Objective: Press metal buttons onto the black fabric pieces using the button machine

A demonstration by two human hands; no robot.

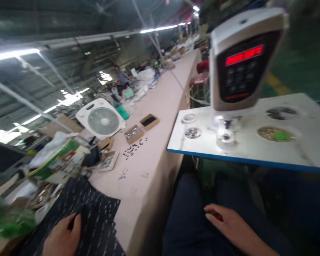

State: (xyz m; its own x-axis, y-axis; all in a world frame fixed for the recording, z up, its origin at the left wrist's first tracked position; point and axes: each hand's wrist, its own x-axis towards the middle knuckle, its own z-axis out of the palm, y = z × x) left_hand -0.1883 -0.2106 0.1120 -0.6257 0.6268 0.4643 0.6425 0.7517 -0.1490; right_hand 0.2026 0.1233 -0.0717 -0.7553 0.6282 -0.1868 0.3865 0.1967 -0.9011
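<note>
My left hand (pixel 62 236) rests at the bottom left on a stack of dark fabric with rows of small pale marks (pixel 96 217), fingers curled against a dark piece of it. My right hand (pixel 229 225) lies on my lap over dark trousers (pixel 192 213), fingers stretched out and holding nothing. In front of me stands a press machine (pixel 244 57) with a red digital display, mounted over a white table with a blue edge (pixel 216 153).
A long pale workbench (pixel 160 117) runs away to the back, carrying a white box fan (pixel 101 121), small cardboard boxes of metal parts (pixel 134 133), scattered small dark pieces (pixel 134 147) and clutter at left. Round dishes sit in the white table (pixel 276 134). A person works far back (pixel 121 76).
</note>
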